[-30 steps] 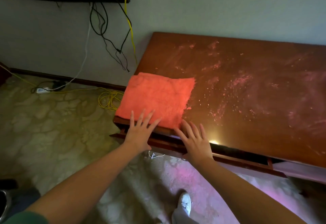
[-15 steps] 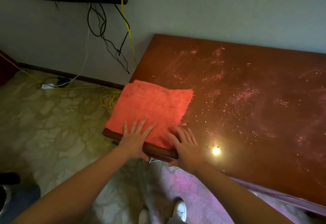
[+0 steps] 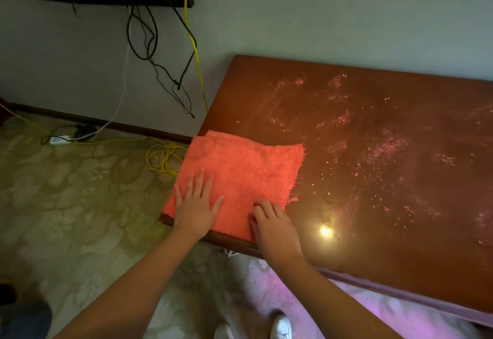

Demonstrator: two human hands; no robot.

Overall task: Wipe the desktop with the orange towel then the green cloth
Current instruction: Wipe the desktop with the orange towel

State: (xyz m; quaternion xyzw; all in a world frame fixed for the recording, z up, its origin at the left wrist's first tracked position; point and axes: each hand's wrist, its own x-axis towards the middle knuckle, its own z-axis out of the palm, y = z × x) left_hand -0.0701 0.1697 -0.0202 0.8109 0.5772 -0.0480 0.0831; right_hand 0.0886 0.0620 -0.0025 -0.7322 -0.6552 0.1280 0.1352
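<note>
Head view, L to R: patterned floor w/ a white power strip [image 3: 57, 140] by the skirting. Black cables [image 3: 149, 45] hang down the wall, and a yellow cable coil [image 3: 162, 160] lies just beside the desk's left end. The orange towel [image 3: 248, 168] lies folded flat on the desktop's [image 3: 373, 178] near-left corner, its left side overhanging the edge a bit. Left hand [image 3: 196, 205] lies flat on the towel's near-left part, fingers straight & spread, pressing, not gripping. Right hand [image 3: 272, 226] is at the towel's near-right part, fingers curled, tips bunching the cloth. Right of the towel the brown top is bare, w/ pink dust specks [image 3: 384, 146] & a bright light glare [image 3: 326, 231]. White shoe [image 3: 280, 328] below.
</note>
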